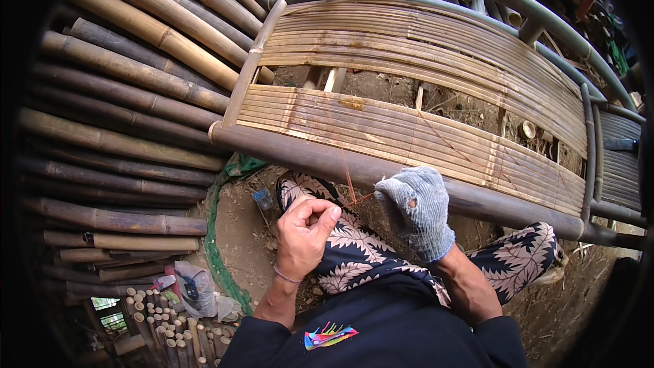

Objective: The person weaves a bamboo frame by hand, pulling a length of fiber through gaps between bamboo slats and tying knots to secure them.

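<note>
Bamboo bench (409, 129), front rail: bare left hand (303, 228) and gloved right hand (415, 208) pinch red thread (351, 187); stacked poles (122, 95) left.

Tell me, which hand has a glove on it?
The right hand wears a grey knitted glove with a small hole in it. The left hand is bare, with only a thin band at its wrist, and pinches a thin red cord.

I see bare dirt ground (238, 232) in even daylight. Left of the dirt patch, long bamboo poles (122, 95) lie stacked; below them stand short cut bamboo pieces (160, 327), with a crumpled plastic bag (194, 289) just beside. A green cord (211, 232) curves along the patch's left edge.
</note>
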Available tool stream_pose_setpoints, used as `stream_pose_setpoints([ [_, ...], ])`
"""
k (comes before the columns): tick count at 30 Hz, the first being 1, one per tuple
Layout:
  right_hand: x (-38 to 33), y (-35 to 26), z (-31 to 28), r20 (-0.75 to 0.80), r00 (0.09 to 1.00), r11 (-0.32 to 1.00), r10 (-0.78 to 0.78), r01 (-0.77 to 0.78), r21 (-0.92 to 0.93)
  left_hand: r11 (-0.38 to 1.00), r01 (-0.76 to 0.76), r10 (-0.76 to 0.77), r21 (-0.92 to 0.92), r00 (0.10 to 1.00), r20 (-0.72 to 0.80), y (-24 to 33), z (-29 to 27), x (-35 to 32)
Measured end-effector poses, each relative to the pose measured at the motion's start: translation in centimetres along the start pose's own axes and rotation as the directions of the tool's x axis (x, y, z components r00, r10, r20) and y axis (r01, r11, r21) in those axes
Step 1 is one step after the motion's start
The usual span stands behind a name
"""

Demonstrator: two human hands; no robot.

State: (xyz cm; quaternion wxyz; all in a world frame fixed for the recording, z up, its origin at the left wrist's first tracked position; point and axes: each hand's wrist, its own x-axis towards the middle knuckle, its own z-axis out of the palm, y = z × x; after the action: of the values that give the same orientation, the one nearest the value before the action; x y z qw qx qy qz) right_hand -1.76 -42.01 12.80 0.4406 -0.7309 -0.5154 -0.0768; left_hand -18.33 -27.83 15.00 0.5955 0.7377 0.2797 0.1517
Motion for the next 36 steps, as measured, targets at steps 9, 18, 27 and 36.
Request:
stream_pose_setpoints([
  [9, -0.2, -2.0, -0.4, 0.251, 0.964, 0.972, 0.091, -0.14, 0.188, 0.789, -0.491, 0.445, 0.37, 0.871, 0.208, 2.4, 1.4, 0.9],
  [18, 0.1, -0.6, 1.6, 0.126, 0.992, 0.939, 0.016, -0.058, 0.339, 0.88, -0.381, 0.397, 0.285, 0.918, 0.002, 1.2, 0.5, 1.8],
  [27, -0.1, -0.5, 3.4, 0.101, 0.988, 0.973, 0.119, -0.136, 0.187, 0.904, -0.341, 0.372, 0.258, 0.925, -0.079, 0.0, 1.5, 2.5],
  [36, -0.6, -0.1, 3.1, 0.072, 0.995, 0.99, 0.064, -0.073, 0.119, 0.814, -0.42, 0.467, 0.402, 0.884, -0.021, -0.2, 1.9, 2.1],
])
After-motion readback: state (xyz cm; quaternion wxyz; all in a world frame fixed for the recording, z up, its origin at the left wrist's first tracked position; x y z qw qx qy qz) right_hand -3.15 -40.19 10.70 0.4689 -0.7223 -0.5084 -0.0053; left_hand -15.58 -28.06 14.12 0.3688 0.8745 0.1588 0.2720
